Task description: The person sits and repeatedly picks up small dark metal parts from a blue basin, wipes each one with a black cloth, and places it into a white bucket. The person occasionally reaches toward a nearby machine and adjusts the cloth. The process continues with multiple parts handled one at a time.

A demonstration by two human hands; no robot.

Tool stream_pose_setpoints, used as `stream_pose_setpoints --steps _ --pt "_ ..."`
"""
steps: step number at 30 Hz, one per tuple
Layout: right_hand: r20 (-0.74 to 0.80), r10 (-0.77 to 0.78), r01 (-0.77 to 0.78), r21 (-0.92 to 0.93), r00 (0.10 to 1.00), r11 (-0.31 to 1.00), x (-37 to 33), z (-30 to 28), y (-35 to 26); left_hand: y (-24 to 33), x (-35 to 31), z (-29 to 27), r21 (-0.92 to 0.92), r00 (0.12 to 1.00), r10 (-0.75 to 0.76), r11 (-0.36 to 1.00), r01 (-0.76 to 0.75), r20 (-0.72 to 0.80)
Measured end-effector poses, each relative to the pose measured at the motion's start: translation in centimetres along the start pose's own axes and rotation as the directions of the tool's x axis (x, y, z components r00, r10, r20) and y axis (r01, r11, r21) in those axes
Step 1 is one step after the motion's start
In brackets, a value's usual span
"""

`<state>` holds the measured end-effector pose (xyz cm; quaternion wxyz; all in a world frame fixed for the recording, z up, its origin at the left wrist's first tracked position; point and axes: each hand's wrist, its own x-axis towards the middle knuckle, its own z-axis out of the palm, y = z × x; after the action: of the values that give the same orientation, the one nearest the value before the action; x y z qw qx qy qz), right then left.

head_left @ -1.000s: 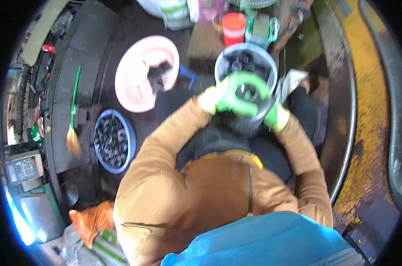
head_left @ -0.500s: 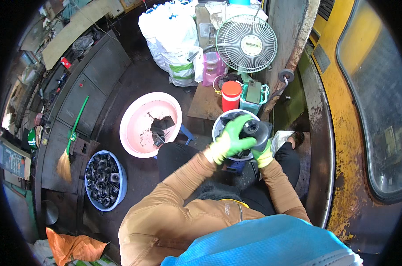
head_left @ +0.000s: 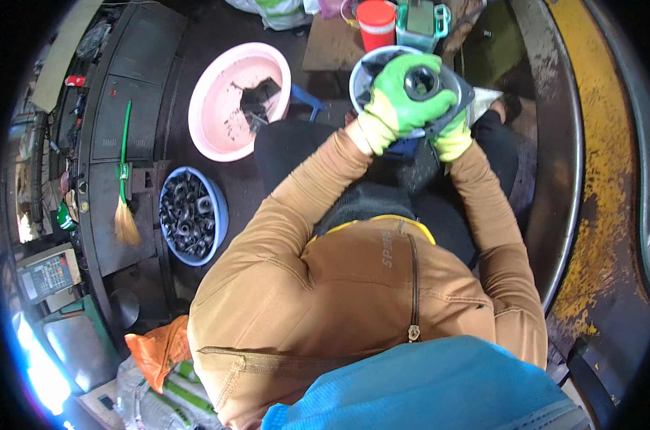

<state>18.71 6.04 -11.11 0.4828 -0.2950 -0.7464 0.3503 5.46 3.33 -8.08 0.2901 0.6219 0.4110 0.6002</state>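
Both my hands wear green-yellow gloves and hold one black, hollow, funnel-shaped part (head_left: pixel 462 94) with a round ringed neck and a wide angular flange. The fingers of my left hand (head_left: pixel 405 99) curl round the neck, with the open ring facing up. My right hand (head_left: pixel 454 137) grips the flange from below on the right; its fingertips are partly hidden behind the part. Just beneath the hands stands a pale round basin (head_left: pixel 356 84) with dark pieces in it, largely covered by my hands.
Left of my knees a pink basin (head_left: pixel 201 107) holds flat black scraps (head_left: pixel 262 97). A blue tub (head_left: pixel 219 222) full of black moulded parts stands on the floor further left. Beyond the hands are a red-lidded jug (head_left: pixel 376 25) and a teal container (head_left: pixel 415 37). A broom (head_left: pixel 126 215) leans against the cabinet.
The view has tilted down, so everything sits higher in the picture and more of my jacket shows. The black part has turned, its ring now facing up, with my left hand wrapped round its neck.
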Motion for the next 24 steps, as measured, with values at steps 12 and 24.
stream_pose_setpoints --steps 12,24 --pt "0.388 0.087 -0.201 0.266 0.918 0.943 -2.0 -0.8 -0.5 2.0 0.6 -3.3 -0.074 0.882 -0.043 0.993 0.088 0.47" --pt "0.333 0.064 -0.19 0.361 0.941 0.913 -2.0 0.6 2.0 1.2 4.1 -5.6 0.002 0.679 0.046 0.997 -0.071 0.733"
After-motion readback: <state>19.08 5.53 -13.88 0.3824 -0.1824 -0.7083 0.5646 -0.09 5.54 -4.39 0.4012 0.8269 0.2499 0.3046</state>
